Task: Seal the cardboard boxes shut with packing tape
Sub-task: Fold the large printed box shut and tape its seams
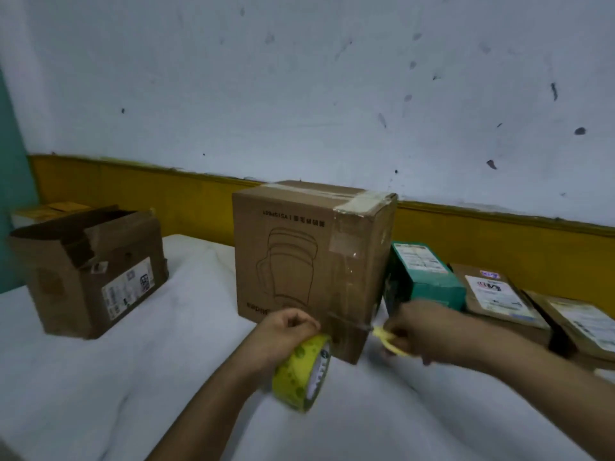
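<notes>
A tall brown cardboard box (299, 257) stands upside down in the middle of the white-covered surface, old tape across its top. My left hand (286, 331) grips a yellow roll of packing tape (303, 374) at the box's lower front corner. A short strip of brown tape (346, 324) runs along the box's bottom edge from the roll towards the right. My right hand (416, 327) is just right of that corner and holds a small yellow tool (389, 341), blurred; it looks like scissors or a cutter.
An open, battered cardboard box (90, 271) sits at the left. To the right of the tall box lie a green carton (426, 277) and two flat brown parcels (499, 297) with labels. A wall with a yellow band runs behind.
</notes>
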{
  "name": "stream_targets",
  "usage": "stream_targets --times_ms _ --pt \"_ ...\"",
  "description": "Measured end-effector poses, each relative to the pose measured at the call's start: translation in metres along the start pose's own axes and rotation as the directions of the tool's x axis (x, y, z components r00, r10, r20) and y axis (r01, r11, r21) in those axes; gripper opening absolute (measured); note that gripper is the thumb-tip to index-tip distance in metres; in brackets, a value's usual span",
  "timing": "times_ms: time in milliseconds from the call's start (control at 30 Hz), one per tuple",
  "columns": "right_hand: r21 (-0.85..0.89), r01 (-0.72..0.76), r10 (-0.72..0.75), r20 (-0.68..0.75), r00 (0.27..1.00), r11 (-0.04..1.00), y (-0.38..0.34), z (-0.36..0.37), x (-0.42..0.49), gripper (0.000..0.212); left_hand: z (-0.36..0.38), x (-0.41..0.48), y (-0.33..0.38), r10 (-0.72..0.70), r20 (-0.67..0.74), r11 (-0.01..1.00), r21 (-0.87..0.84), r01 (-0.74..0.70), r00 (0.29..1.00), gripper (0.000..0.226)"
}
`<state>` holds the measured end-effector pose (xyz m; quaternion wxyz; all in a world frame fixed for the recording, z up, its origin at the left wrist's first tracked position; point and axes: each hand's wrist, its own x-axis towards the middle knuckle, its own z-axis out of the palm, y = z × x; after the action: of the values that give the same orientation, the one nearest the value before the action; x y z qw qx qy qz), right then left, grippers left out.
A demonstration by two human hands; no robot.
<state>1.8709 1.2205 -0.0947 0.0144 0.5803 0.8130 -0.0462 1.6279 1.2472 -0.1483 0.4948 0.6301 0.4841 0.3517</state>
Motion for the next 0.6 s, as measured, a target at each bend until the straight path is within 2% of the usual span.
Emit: stream_targets --times_ms 67,133,200,233,267,300,333,367,433,500,533,600 --pt "-0.083 0.023 -0.016 0.085 0.996 0.996 -0.003 0.034 -0.006 0.015 -0.004 -0.003 -0.007 0.012 -0.047 0.998 -0.063 -0.015 0.999 0.014" --pt "-0.208 0.018 -0.005 0.063 0.998 0.978 -0.011 0.062 -0.011 0.018 -0.007 -0.008 -0.01 0.034 -0.073 0.998 -0.053 -0.037 0.997 0.016" --pt "-0.36 -0.002 -0.019 -0.053 0.998 0.933 -0.012 0.087 -0.008 0.049 -0.01 -0.014 -0.013 0.046 -0.077 0.998 -0.044 -0.05 0.996 0.014" --pt "-0.367 -0.081 0.016 -0.175 0.984 0.927 -0.015 0.091 -0.006 0.049 -0.013 -0.02 -0.015 0.052 -0.07 0.998 -0.044 -0.055 0.996 0.014" --pt "-0.338 -0.119 0.013 -0.3 0.954 0.933 -0.021 0.094 -0.004 0.04 -0.015 -0.026 -0.016 0.059 -0.061 0.997 -0.049 -0.063 0.996 0.013" --pt "-0.212 -0.14 0.046 -0.394 0.918 0.967 -0.033 0.088 -0.007 0.036 -0.018 -0.032 -0.018 0.068 -0.051 0.996 -0.046 -0.07 0.996 0.013" --pt "-0.001 -0.051 0.045 -0.454 0.89 0.999 -0.049 0.079 -0.007 0.039 -0.021 -0.039 -0.018 0.074 -0.042 0.996 -0.039 -0.076 0.996 0.014" --pt "0.181 0.047 0.048 -0.488 0.872 0.982 -0.068 0.065 -0.004 0.044 -0.024 -0.046 -0.018 0.076 -0.037 0.997 -0.019 -0.077 0.996 0.014" --pt "0.466 0.187 0.064 -0.472 0.879 0.865 -0.104 0.047 0.005 0.046 -0.032 -0.062 -0.018 0.073 -0.042 0.997 0.041 -0.072 0.996 0.014" --pt "0.581 0.23 0.067 -0.444 0.894 0.781 -0.132 0.045 0.021 0.029 -0.044 -0.081 -0.018 0.053 -0.06 0.995 0.085 -0.048 0.997 0.015" --pt "0.614 0.217 0.087 -0.426 0.901 0.759 -0.146 0.046 0.027 0.02 -0.052 -0.091 -0.018 0.038 -0.076 0.994 0.102 -0.03 0.996 0.016" --pt "0.633 0.199 0.098 -0.402 0.91 0.749 -0.172 0.049 0.035 0.015 -0.071 -0.114 -0.02 0.008 -0.133 0.993 0.116 0.008 0.991 0.027"
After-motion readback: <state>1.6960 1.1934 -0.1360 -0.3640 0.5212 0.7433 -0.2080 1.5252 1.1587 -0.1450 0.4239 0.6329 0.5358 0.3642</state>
